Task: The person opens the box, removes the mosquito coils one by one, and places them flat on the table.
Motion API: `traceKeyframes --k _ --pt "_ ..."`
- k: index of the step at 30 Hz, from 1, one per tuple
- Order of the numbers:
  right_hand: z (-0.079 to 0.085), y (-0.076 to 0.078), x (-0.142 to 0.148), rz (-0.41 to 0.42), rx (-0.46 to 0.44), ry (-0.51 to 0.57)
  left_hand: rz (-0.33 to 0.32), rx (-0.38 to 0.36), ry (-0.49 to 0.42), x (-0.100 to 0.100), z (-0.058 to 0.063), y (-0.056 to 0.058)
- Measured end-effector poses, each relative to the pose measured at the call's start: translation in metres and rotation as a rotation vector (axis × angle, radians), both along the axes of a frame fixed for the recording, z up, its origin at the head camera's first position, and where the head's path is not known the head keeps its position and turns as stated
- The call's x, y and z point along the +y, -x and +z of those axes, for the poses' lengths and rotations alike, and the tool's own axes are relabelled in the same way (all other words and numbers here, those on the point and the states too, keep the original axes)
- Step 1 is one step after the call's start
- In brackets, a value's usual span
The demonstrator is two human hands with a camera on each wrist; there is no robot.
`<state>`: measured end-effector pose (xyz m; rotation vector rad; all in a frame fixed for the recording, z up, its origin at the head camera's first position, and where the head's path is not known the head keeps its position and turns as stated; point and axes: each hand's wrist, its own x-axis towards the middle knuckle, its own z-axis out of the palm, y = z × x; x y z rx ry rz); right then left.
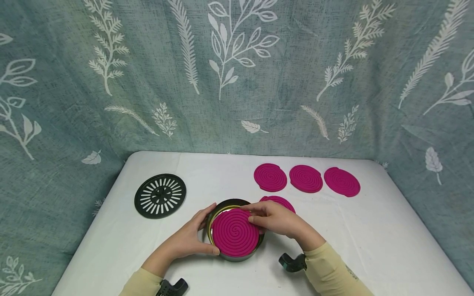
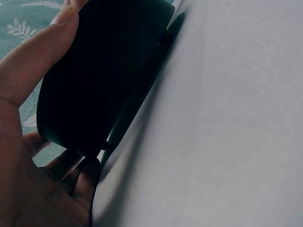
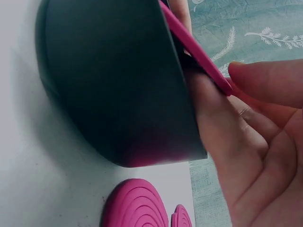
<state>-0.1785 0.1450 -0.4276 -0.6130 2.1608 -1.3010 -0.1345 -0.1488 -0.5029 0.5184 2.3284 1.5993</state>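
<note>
1. Basically walled in by teal leaf-print cloth (image 1: 229,142), hanging behind and at both sides.
2. White-covered table (image 1: 370,238) underneath, looking flat, with plenty of spread around the middle.
3. Dark round container (image 1: 237,259) near the middle, mouth up, held by the left hand (image 1: 187,238), thumb and fingers apart and wrapped round the wall.
4. Slotted black disc (image 1: 160,195) lying flat, off to the left, well apart.
5. Pink spiral disc (image 1: 235,232) over the container's mouth, just left of the right fingers; round, so no long axis. Tilted, judging by the right wrist view, right edge lifted past the rim. Underside mostly hidden.
6. Three other pink coils (image 1: 306,179) in a row at back right, plus a fourth coil (image 1: 278,202) partly behind the right hand (image 1: 275,218).
7. Right thumb and finger clamped on the disc's edge, so definitely nearer than the left.
</note>
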Motion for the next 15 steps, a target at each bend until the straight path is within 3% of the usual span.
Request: traceKeyframes --k 8,15 --pt "-0.0054 0.0011 0.002 -0.047 -0.114 0.08 0.0 0.007 0.012 0.0001 -0.0015 0.0001" --pt "-0.0068 0.0014 0.0048 -0.06 -0.139 0.109 -0.001 0.005 0.007 -0.0006 -0.0026 0.0009"
